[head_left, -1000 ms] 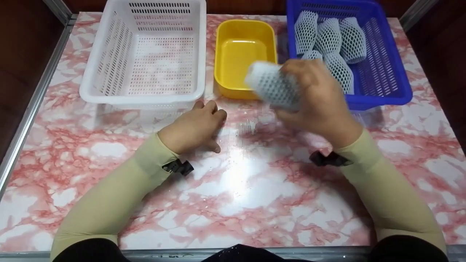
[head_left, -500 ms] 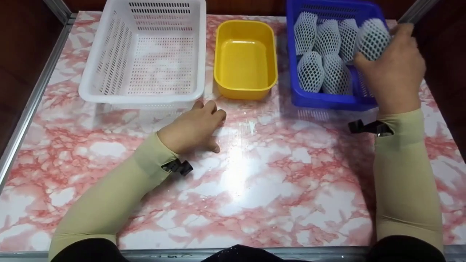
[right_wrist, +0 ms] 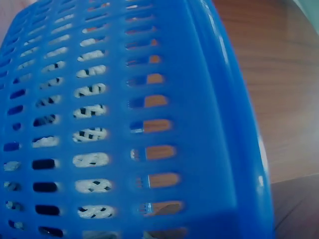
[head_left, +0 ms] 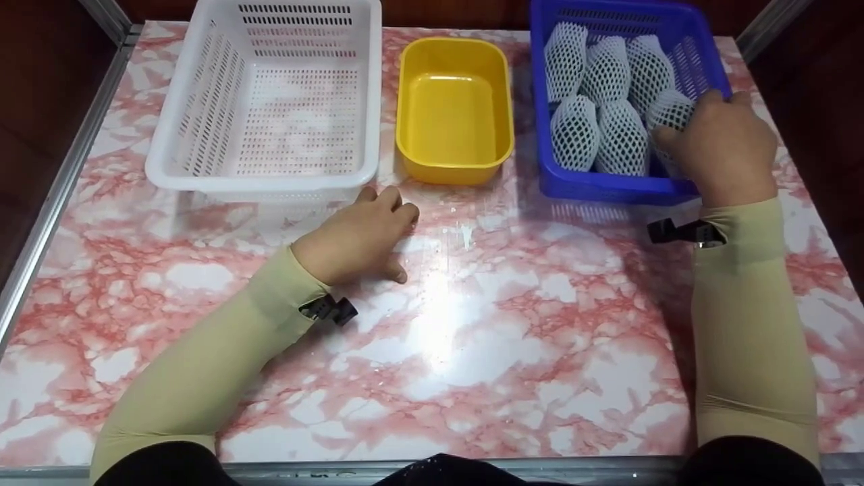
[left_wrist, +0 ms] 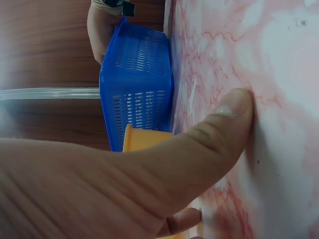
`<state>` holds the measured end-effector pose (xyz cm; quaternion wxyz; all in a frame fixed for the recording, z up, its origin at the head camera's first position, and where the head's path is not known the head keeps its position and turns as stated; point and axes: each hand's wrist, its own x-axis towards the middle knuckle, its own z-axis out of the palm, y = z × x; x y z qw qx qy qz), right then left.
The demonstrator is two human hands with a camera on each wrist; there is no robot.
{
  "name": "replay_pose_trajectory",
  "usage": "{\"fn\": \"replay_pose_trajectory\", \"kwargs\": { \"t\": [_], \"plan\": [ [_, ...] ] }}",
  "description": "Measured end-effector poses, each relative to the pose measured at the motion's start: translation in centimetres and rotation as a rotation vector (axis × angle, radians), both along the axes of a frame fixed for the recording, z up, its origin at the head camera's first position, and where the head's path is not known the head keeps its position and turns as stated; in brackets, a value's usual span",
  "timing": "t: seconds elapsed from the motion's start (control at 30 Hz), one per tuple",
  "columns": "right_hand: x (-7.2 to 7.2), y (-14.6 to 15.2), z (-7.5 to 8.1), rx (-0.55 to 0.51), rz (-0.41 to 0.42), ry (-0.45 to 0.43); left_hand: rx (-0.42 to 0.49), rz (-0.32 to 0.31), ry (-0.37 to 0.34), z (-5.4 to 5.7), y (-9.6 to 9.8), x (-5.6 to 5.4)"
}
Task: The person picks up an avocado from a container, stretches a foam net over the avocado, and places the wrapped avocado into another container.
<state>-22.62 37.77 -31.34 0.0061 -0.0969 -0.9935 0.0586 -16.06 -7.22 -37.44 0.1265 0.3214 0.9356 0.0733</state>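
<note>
My right hand (head_left: pixel 729 152) reaches over the front right of the blue basket (head_left: pixel 607 189). Its thumb lies against an item in a white foam net sleeve (head_left: pixel 673 111), and the other fingers are hidden behind it. Several similar sleeved items, such as one foam-netted item (head_left: pixel 622 138), sit in two rows beside it. In the right wrist view the slotted basket wall (right_wrist: pixel 209 149) covers the hand, and white netting shows through the slots. My left hand (head_left: pixel 354 236) rests on the table with loosely bent fingers, holding nothing; its thumb (left_wrist: pixel 214 134) is extended in the left wrist view.
Left of the blue basket stands a yellow bin (head_left: pixel 455 172) with nothing in it. A larger white basket (head_left: pixel 270 182), also without contents, is at the back left. All three stand along the rear of the red-and-white marbled table (head_left: pixel 513 351), before a brown wall.
My right hand has carried the foam-netted item from over the yellow bin rightward to the blue basket, then lowered it into the front right corner. My left hand has stayed put.
</note>
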Motion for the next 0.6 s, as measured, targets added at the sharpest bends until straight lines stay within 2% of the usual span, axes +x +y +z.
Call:
{"fn": "replay_pose_trajectory", "kwargs": {
  "t": [0.13, 0.5, 0.6],
  "plan": [
    [-0.15, -0.20, 0.14, 0.058, -0.006, -0.069, -0.001, -0.001, 0.005, 0.11, 0.01, 0.06],
    [-0.17, 0.09, 0.30, 0.032, -0.015, -0.055, -0.001, -0.006, 0.004, 0.11, -0.06, 0.12],
    [0.11, -0.33, 0.40, 0.033, -0.011, -0.026, -0.017, -0.006, 0.008, 0.19, 0.08, 0.30]
  ]
}}
